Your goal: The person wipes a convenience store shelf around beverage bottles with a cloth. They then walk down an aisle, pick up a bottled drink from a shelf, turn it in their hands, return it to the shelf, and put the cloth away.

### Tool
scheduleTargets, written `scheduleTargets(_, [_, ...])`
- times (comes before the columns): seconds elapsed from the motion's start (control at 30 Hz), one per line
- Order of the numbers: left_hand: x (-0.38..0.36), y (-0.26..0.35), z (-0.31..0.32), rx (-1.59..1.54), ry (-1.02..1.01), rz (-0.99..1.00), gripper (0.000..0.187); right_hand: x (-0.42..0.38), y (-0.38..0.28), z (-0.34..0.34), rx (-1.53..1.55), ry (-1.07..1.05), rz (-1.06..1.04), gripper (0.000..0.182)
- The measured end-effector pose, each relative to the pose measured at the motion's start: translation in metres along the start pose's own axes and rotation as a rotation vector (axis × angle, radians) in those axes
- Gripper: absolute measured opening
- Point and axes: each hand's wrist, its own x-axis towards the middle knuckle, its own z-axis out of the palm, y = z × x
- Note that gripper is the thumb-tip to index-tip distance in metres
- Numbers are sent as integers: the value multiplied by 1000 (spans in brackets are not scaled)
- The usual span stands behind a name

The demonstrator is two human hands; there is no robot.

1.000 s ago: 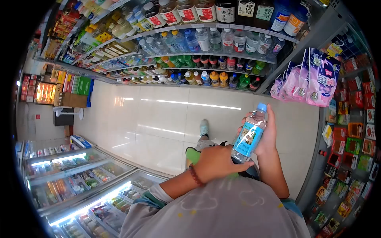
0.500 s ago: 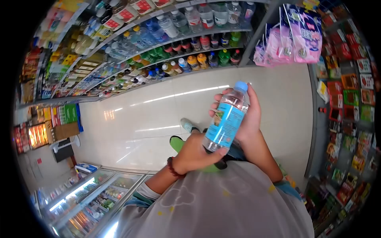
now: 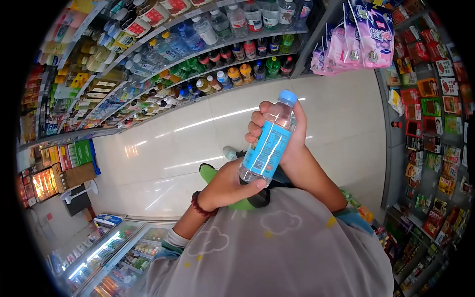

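Holding water bottle [image 3: 267,141] two-handed at chest height, tilted, label facing me for reading. Right hand [image 3: 292,141] wrapped around upper body near blue cap [image 3: 287,96]; left hand [image 3: 225,188] cupping base for support. Drink shelves [image 3: 198,54] far left, snack racks [image 3: 435,99] right.

One water bottle [image 3: 267,143] is being held between two hands: left hand [image 3: 225,188] and right hand [image 3: 292,138]. One beaded bracelet [image 3: 199,204] is showing on the left wrist. Roughly four pink hanging packs [image 3: 356,37] are showing; overlap is making that count uncertain.
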Motion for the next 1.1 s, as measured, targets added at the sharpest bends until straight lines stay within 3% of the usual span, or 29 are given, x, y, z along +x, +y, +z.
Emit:
scheduleTargets(0.07, [1,-11,6,16,165,64,47,0,-7,0,-128,19,-16,73])
scheduleTargets(0.2, [9,-10,15,-13,238,59,60,-3,-22,10,-359,166,-3,73])
scheduleTargets(0.27, [19,-15,24,111,337,170,68,-5,-26,12,-386,227,9,73])
scheduleTargets(0.3, [22,-9,28,116,339,163,68,-5,-26,12,-413,284,20,72])
scheduleTargets(0.37, [22,9,30,439,328,-101,61,-6,-21,12,-444,373,-18,71])
scheduleTargets(0.5, [30,-14,31,277,345,-73,60,-7,-17,16,-496,562,-48,67])
scheduleTargets(0.73, [24,-22,32,160,365,11,50,-21,-24,0,-681,292,-20,63])
scheduleTargets(0.8, [21,-26,27,-121,265,-26,52,-28,-23,-3,-779,207,30,56])
scheduleTargets(1.1, [17,-16,25,-332,188,-29,45,-46,-13,-8,-865,172,86,54])
